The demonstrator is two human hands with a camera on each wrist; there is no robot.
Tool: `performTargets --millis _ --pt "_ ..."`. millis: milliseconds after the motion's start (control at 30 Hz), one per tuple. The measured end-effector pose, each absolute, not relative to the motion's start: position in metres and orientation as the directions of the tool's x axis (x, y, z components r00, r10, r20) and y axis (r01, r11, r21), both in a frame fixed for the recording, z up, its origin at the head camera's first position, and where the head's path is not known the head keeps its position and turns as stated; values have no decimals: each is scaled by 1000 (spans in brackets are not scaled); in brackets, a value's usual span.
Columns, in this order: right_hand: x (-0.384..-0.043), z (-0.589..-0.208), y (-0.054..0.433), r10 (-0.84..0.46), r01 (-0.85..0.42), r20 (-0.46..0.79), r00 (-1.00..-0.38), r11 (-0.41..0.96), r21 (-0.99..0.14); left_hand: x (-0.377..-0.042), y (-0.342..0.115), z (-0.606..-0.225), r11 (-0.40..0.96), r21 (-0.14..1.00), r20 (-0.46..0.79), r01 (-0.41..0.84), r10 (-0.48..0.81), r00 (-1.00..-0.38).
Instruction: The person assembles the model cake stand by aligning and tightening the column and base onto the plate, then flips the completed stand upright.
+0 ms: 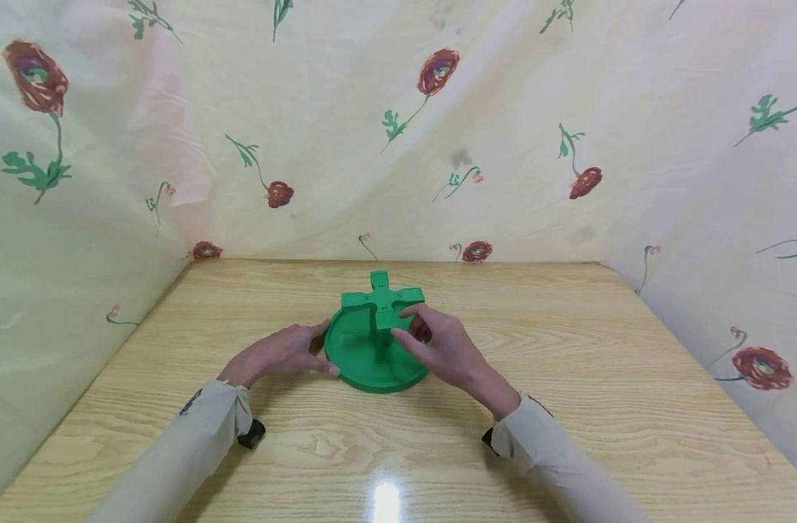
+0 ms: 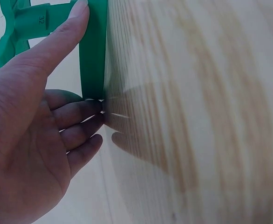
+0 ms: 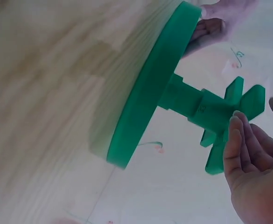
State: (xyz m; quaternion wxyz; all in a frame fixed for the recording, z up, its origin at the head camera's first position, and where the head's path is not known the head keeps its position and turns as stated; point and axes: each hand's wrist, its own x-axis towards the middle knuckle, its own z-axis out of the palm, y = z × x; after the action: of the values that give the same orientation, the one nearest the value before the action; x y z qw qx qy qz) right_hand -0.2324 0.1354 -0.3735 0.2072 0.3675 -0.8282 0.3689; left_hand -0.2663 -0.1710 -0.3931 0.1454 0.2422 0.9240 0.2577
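Observation:
A green stand has a round rimmed base (image 1: 365,367), which sits flat on the table. A stepped post (image 3: 180,95) rises from it, with small raised numbers on its side. On top of the post is a four-armed cross (image 1: 382,297). My left hand (image 1: 287,352) rests against the left edge of the base, thumb in front and the other fingers farther back. Beside the near right arm of the cross is my right hand (image 1: 440,345), its thumb apart from its fingers. In the right wrist view those fingertips (image 3: 236,119) overlap the cross; contact is hard to tell.
The stand is on a light wood-grain table (image 1: 568,349). Flower-printed sheeting (image 1: 346,109) rises behind the table and along both sides. Each wrist wears a dark device (image 1: 251,434), partly under a light sleeve. A bright reflection lies near the front.

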Motion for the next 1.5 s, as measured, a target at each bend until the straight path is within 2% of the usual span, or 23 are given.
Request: performTargets --millis 200,300,533,767,1000,1500 --pt "-244 -369 145 -374 -761 689 -621 498 -416 -266 -171 -392 739 565 -144 366 525 -839" --pt "-251 -369 152 -361 -729 663 -656 531 -432 -266 -171 -392 740 568 -149 360 522 -840" --pt "-258 -370 159 -388 -634 509 -768 573 -519 -266 -171 -391 744 574 -165 341 513 -842" --pt "-264 -371 160 -415 -595 426 -804 578 -558 -266 -171 -391 743 576 -163 341 513 -843" --pt "-267 -372 158 -430 -580 390 -814 576 -576 -265 -171 -392 736 585 -161 342 518 -840" --pt "-249 -378 152 -403 -666 533 -744 508 -546 -265 -171 -391 737 574 -156 357 526 -836"
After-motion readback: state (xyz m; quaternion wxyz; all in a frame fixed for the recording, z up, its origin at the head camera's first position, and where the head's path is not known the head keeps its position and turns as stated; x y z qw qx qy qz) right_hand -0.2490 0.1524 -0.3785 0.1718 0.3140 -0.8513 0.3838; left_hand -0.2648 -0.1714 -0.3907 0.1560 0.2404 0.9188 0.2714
